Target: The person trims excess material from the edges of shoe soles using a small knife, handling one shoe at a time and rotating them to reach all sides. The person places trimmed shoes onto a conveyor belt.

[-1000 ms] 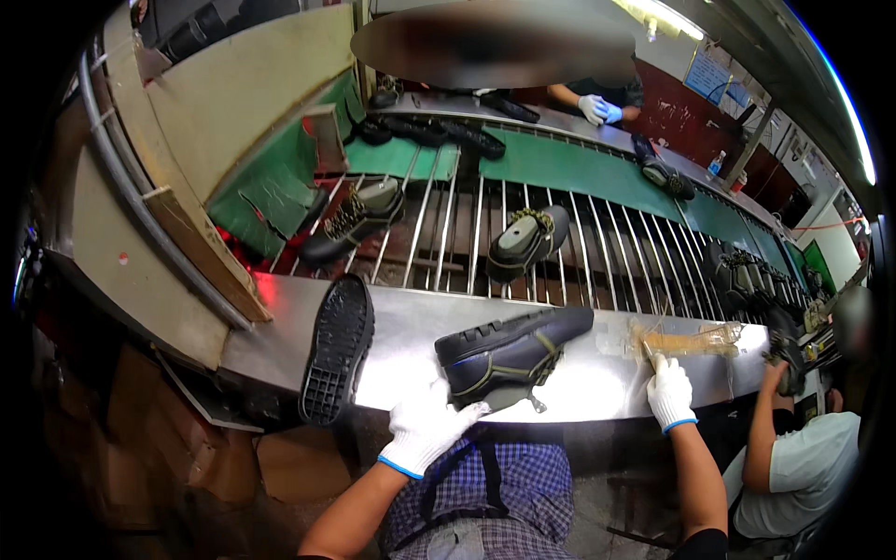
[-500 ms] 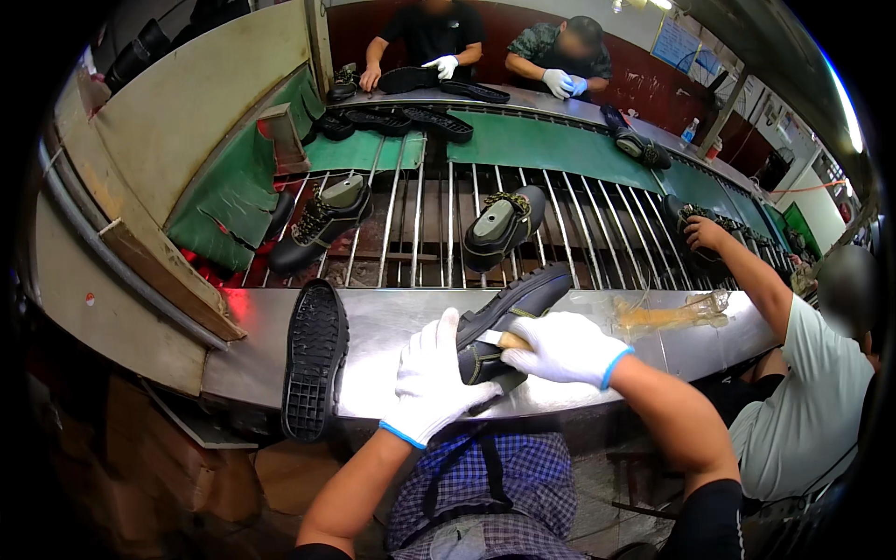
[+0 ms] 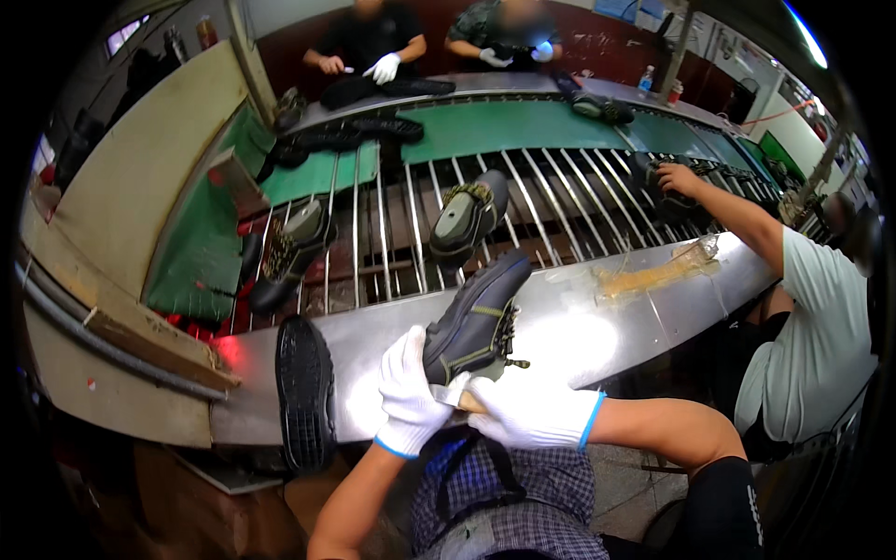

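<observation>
My left hand (image 3: pixel 407 397), in a white knitted glove, grips a black work shoe (image 3: pixel 478 317) by its heel end. The shoe lies on its side with the toe pointing away, and its yellow stitching and laces face right. My right hand (image 3: pixel 537 413), gloved alike, is closed on the wooden handle of a scraper (image 3: pixel 452 396). The scraper's flat metal blade rests against the heel edge, close to my left fingers. To the left lies a loose black outsole (image 3: pixel 304 392), tread up, across the edge of the metal bench (image 3: pixel 579 331).
Beyond the bench runs a roller conveyor (image 3: pixel 387 233) carrying two shoes (image 3: pixel 469 217) with grey forms inside. Brown tape (image 3: pixel 653 271) covers part of the bench. Two co-workers sit opposite; one person at the right reaches for a shoe. A wooden-edged panel (image 3: pixel 149 350) stands left.
The shoe has turned so its toe points more directly away and its laces show. Both hands have shifted lower in the view, and the blade has moved to the heel. My view has tilted.
</observation>
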The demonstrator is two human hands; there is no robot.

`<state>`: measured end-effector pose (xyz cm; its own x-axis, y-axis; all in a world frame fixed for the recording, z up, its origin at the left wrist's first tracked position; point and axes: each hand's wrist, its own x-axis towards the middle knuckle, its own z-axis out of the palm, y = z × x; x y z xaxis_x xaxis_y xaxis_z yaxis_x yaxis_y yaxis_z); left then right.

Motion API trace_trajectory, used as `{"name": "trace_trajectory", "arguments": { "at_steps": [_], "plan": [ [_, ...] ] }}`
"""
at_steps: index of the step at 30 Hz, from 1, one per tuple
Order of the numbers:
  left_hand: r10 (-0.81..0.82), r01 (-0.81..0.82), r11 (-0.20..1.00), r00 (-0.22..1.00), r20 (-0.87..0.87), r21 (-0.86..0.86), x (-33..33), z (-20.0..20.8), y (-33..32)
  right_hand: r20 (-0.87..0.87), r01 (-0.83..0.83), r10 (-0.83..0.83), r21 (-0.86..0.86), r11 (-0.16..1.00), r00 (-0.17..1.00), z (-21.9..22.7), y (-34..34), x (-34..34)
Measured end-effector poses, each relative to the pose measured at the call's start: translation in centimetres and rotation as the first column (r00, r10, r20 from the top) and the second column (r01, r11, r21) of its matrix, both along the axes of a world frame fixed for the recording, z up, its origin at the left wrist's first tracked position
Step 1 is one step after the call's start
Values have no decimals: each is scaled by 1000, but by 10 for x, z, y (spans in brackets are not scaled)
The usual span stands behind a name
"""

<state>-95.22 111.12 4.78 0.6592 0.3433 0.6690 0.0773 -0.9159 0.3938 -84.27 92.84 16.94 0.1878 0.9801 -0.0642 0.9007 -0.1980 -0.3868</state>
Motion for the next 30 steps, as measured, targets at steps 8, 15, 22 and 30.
{"name": "trace_trajectory", "arguments": {
  "at_steps": [8, 15, 22, 30],
  "plan": [
    [-177, 129, 982, 892, -416, -141, 26, 86, 12, 291, 270, -249, -32, 962, 924, 11, -15, 110],
    [-207, 96, 975, 720, -662, -200, 45, 90, 27, -343, 335, -334, -57, 940, 878, -26, 23, 92],
    [-170, 192, 981, 773, -612, -29, 37, 77, 21, 197, 331, -328, 21, 944, 924, 24, -13, 79],
    [-190, 266, 963, 784, -591, 42, 41, 79, 19, -124, 414, -424, -96, 905, 897, -31, -17, 80]
  ]
}}
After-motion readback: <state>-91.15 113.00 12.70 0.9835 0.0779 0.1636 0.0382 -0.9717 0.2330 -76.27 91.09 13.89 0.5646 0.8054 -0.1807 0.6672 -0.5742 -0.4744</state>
